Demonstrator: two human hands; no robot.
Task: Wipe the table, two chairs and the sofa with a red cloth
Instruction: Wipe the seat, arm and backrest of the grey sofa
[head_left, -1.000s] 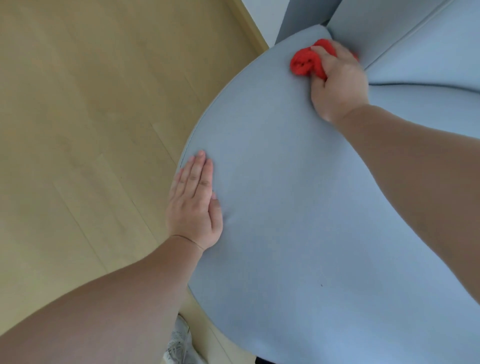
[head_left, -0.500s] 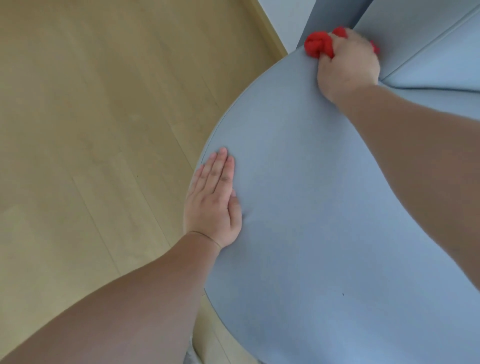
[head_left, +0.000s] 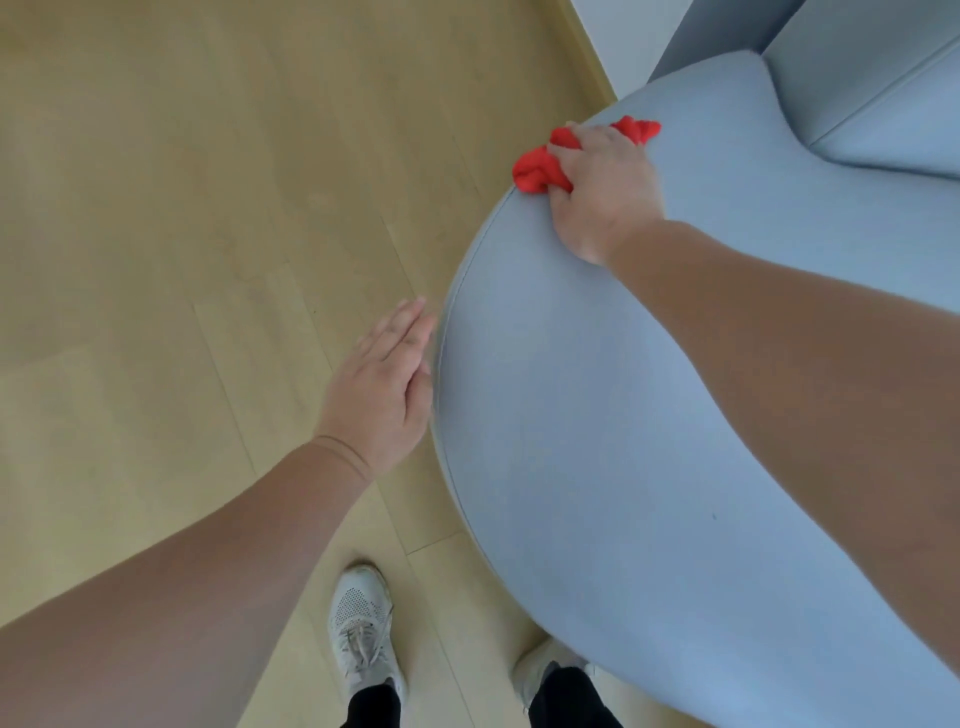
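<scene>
Red cloth (head_left: 537, 171) bunched under right hand (head_left: 605, 192), sofa (head_left: 597, 415) edge.

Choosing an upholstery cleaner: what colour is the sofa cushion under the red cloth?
Plain light blue-grey; the sofa cushion shows best in the head view.

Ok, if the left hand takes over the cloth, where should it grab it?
Probably the bunched lobe of the cloth sticking out left of the right hand, at the sofa edge. Come in from the floor side: that wad is thick and clear of that hand, while the far tail is small.
</scene>
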